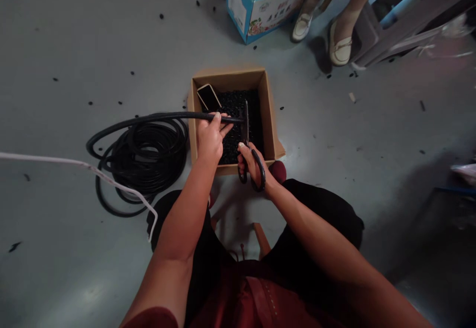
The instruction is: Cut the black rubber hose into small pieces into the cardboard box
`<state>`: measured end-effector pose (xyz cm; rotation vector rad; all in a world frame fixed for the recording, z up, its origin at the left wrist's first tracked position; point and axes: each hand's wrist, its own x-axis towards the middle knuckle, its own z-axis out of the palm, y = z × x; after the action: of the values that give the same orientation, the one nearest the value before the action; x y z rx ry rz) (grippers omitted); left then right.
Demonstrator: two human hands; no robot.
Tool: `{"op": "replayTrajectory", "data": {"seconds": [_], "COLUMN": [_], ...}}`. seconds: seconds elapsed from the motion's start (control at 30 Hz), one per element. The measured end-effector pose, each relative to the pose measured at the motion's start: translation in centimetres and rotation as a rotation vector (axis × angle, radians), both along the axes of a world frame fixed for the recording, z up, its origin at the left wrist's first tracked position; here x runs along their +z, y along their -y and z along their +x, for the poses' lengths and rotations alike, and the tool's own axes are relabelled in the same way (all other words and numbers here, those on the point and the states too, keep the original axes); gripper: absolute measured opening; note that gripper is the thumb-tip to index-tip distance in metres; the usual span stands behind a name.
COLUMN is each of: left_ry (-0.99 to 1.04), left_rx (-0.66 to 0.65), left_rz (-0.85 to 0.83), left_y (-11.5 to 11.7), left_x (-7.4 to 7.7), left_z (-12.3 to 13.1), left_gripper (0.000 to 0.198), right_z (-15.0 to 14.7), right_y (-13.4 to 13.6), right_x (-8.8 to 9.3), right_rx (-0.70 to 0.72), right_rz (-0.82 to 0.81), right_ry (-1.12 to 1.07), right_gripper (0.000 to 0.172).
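My left hand point(210, 137) is closed round a black corrugated hose point(163, 116) near its free end, holding it level over an open cardboard box point(270, 120). My right hand point(253, 162) grips the black handles of scissors point(245, 120), whose blades stand upright at the hose's tip. The hose runs left to a black coil point(143, 157) lying on the floor. Inside the box lie many small black cut pieces point(236, 102) and a phone point(208, 97) leaning in the far left corner.
A blue printed carton point(260, 1) stands behind the box. Another person's feet in white shoes point(340, 45) rest at the upper right beside a stool. A white cord point(74, 164) crosses the left floor. Small black bits are scattered over the grey floor.
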<state>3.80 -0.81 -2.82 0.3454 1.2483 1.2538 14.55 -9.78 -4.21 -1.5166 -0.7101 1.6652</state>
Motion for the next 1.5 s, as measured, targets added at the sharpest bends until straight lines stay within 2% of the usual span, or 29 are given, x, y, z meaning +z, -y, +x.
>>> {"op": "replayTrajectory", "data": {"seconds": [0.23, 0.73, 1.0, 1.13, 1.3, 1.43, 1.5], "left_ry": [-0.008, -0.027, 0.020, 0.040, 0.028, 0.039, 0.055], "left_rx": [0.029, 0.051, 0.024, -0.006, -0.008, -0.024, -0.023], "left_rz": [-0.028, -0.045, -0.015, 0.025, 0.076, 0.124, 0.153], "left_y": [0.0, -0.5, -0.6, -0.4, 0.8, 3.4, 5.6], "left_x": [-0.1, -1.0, -1.0, -0.5, 1.1, 2.9, 3.5], "left_z": [0.0, -0.8, -1.6, -2.4, -4.4, -6.7, -8.0], "left_gripper": [0.019, 0.019, 0.022, 0.026, 0.026, 0.028, 0.029], "right_z": [-0.2, 0.1, 0.2, 0.6, 1.7, 2.2, 1.9], "right_y": [0.2, 0.8, 0.6, 1.0, 3.5, 6.6, 8.6], "right_x": [0.7, -0.7, -1.0, -1.1, -1.2, -0.9, -0.7], "right_rx": [-0.019, 0.052, 0.046, 0.053, 0.099, 0.176, 0.152], "right_rz": [-0.079, -0.087, -0.167, -0.147, -0.097, -0.057, -0.055], "right_ry": [-0.053, 0.113, 0.056, 0.077, 0.112, 0.171, 0.147], "right_gripper": [0.048, 0.040, 0.037, 0.040, 0.044, 0.045, 0.049]}}
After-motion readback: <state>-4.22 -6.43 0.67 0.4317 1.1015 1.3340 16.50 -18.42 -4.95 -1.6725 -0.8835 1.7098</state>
